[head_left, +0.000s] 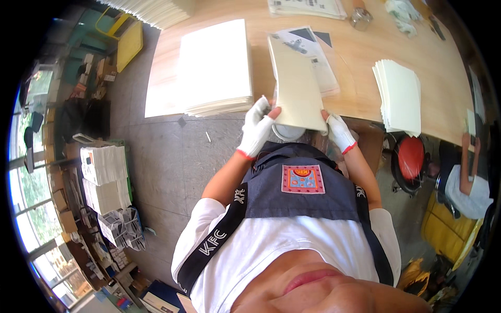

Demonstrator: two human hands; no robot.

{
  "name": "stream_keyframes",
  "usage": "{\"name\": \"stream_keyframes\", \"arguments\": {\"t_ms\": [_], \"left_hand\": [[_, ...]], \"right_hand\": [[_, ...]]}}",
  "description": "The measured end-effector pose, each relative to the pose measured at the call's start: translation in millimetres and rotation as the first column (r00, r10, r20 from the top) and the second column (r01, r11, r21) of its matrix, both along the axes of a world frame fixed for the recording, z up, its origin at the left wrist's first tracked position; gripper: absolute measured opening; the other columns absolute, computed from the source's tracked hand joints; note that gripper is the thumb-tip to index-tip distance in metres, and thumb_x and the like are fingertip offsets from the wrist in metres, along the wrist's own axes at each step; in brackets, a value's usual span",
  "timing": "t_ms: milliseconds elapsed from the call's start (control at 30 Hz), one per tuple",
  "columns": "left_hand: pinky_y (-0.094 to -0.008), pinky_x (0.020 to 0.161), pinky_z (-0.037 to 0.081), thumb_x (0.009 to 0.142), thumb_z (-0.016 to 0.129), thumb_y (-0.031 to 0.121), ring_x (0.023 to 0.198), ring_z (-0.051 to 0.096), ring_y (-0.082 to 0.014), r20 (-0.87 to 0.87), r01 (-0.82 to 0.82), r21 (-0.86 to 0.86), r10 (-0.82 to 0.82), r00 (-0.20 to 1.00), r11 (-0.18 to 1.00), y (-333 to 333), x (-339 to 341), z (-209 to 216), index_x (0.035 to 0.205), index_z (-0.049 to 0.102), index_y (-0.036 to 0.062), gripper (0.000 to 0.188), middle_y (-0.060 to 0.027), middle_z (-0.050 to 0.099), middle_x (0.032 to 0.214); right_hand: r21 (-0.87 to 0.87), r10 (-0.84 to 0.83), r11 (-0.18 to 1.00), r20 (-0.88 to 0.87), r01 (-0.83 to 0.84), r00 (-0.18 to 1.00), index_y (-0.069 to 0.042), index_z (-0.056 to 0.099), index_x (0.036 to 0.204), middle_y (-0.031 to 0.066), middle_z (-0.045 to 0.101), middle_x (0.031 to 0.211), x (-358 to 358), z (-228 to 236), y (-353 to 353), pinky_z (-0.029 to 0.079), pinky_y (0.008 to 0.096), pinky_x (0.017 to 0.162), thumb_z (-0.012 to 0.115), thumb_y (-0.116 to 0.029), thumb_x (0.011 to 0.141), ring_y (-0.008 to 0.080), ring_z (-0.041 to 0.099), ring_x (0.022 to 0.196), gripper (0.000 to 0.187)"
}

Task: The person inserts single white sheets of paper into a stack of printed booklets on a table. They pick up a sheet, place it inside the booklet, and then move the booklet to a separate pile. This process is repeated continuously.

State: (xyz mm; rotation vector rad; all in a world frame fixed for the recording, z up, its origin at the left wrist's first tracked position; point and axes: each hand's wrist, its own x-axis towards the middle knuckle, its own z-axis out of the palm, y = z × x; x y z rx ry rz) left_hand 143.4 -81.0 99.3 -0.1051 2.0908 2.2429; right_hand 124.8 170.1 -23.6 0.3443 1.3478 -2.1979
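Observation:
Both my hands wear white gloves with bare fingertips and red cuffs. Between them is a cream sheet of paper or card [297, 83], its near edge reaching past the table's front edge. My left hand [258, 125] pinches its near left corner, thumb on top. At the near right corner my right hand [339, 130] grips it the same way. Under the sheet lie printed papers [326, 78] with dark corners, partly covered. Left of it stands a tall stack of white sheets [215, 68]. A smaller, fanned stack of cream sheets [399, 96] rests to the right.
On the wooden table [360, 68] are a glass jar [360, 18], a crumpled whitish cloth [403, 18] and more printed sheets [308, 8]. A red stool [409, 159] stands below its right side. Bundled paper stacks [104, 177] are at left. Another person [467, 188] works at far right.

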Motion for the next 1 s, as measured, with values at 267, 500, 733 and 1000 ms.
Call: {"name": "stream_keyframes", "arguments": {"t_ms": [267,500,733,1000], "left_hand": [[-0.0271,0.079,0.045,0.082,0.047,0.002,0.088,0.057,-0.02,-0.387,-0.469,-0.585,0.281,0.878,0.661,-144,-28,66,0.113,0.052,-0.0007,0.032,-0.0143,0.059,0.102],[-0.0281,0.097,0.034,0.077,0.036,0.002,0.119,0.045,-0.0247,-0.249,-0.42,-0.468,0.34,0.907,0.778,-167,-33,30,0.128,0.044,0.0063,0.052,-0.0187,0.04,0.133],[-0.0302,0.097,0.035,0.08,0.035,0.004,0.117,0.044,-0.0225,-0.22,-0.422,-0.36,0.364,0.905,0.832,-219,-38,-21,0.131,0.038,0.0012,0.051,-0.0167,0.045,0.128],[-0.0296,0.068,0.048,0.092,0.037,0.017,0.075,0.058,-0.0166,0.061,-0.717,0.157,0.718,0.693,0.679,-223,2,-125,0.105,0.058,0.0025,0.028,-0.0079,0.063,0.09]], "right_hand": [[0.405,0.262,0.914,-0.567,-0.014,0.781,-0.002,0.06,0.076,0.0007,0.056,0.065,-97,109,-154,0.039,0.0244,0.06,0.054,-0.036,0.086,0.0089,0.05,0.065,0.037],[0.844,0.515,0.507,-0.458,0.173,0.724,0.009,0.03,0.128,0.0216,0.061,0.092,-128,106,-174,0.046,0.0358,0.074,0.046,-0.057,0.08,0.0281,0.061,0.083,0.083],[0.81,0.542,0.568,-0.503,0.148,0.673,0.009,0.025,0.131,0.0283,0.058,0.096,-127,112,-208,0.046,0.0391,0.074,0.037,-0.045,0.088,0.0378,0.057,0.09,0.07],[0.089,-0.251,0.906,-0.673,0.413,0.695,-0.002,0.047,0.12,0.011,0.061,0.101,-67,37,-82,0.047,0.0273,0.079,0.049,-0.02,0.088,0.0193,0.06,0.088,0.037]]}}
